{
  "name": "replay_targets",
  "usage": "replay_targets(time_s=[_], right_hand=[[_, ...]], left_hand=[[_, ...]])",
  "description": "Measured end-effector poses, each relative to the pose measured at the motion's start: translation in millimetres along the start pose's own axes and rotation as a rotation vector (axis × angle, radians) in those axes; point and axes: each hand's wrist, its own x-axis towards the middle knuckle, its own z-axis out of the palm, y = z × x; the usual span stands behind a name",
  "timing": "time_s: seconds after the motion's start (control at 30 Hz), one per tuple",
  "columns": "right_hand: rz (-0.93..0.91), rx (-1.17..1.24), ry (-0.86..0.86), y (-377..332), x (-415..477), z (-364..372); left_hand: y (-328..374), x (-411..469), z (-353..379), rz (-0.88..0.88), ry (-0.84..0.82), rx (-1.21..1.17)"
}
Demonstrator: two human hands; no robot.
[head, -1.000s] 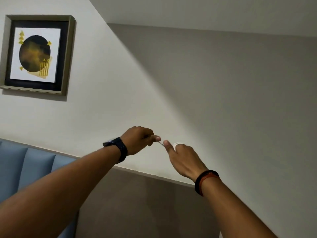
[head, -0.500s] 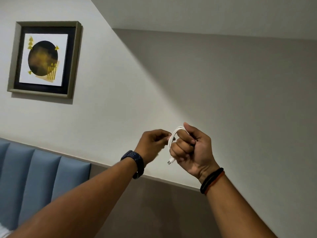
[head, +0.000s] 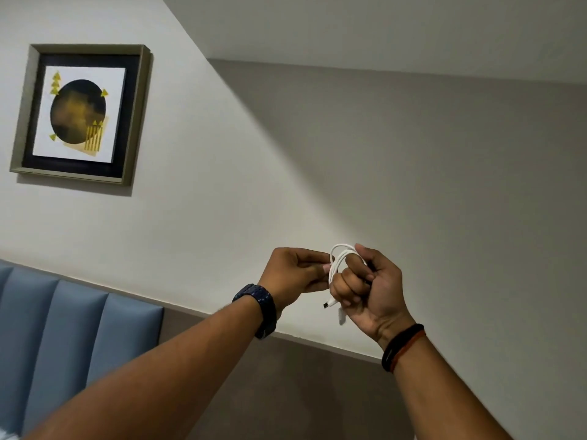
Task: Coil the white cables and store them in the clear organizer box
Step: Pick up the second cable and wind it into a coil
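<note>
Since the earlier frames, a second loop of white cable [head: 337,260] has formed above the right hand [head: 368,289], and both hands have shifted toward the right of the view. The framed picture [head: 81,114] now sits lower and further right in the view than before.

Right hand: closed in a fist, clamped on the white cable. The loops rise above the curled fingers [head: 347,285] and pass beside the thumb. Two ends hang below the fist; one shows a dark connector tip [head: 326,305].

Left hand [head: 293,271]: fingertips pinched together on the cable at the left side of the loops, touching the right hand's knuckles.

Cable position: held in mid-air between both hands, in front of the pale wall [head: 413,185].

Wrists: a dark watch [head: 259,309] on the left wrist; a black band with an orange band [head: 402,346] on the right wrist.

Surroundings: a blue padded panel [head: 63,338] at lower left, below the framed picture. The clear organizer box is out of view.
</note>
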Motion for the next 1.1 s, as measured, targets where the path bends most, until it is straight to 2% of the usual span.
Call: replay_targets(time_s=[0.23, 0.4, 0.57, 0.7, 0.83, 0.9, 1.1], right_hand=[[-0.014, -0.003, 0.019, 1.9, 0.6, -4.4], [0.007, 0.023, -0.016, 3.7, 0.2, -3.8], [0.038, -0.036, 0.029, 4.0, 4.2, -5.6], [0.031, -0.265, 0.121, 5.2, 3.0, -13.6], [-0.016, -0.775, 0.270, 13.8, 3.9, -13.5], [-0.035, -0.941, 0.306, 16.8, 3.4, -12.4], [0.025, -1.158, 0.308, 20.4, 1.4, -14.2]], left_hand=[[2.3, 0.3, 2.4, -0.049, -0.099, -0.058], [0.1, 4.1, 2.5, -0.022, -0.053, 0.035], [0.7, 6.9, 4.5, 0.041, -0.014, 0.146], [2.1, 10.7, 0.5, 0.076, 0.081, 0.273], [-2.7, 13.5, -0.1, 0.077, 0.154, 0.316], [-5.9, 13.4, 1.2, 0.076, 0.176, 0.303], [-14.9, 10.5, 2.6, -0.024, 0.184, 0.159]])
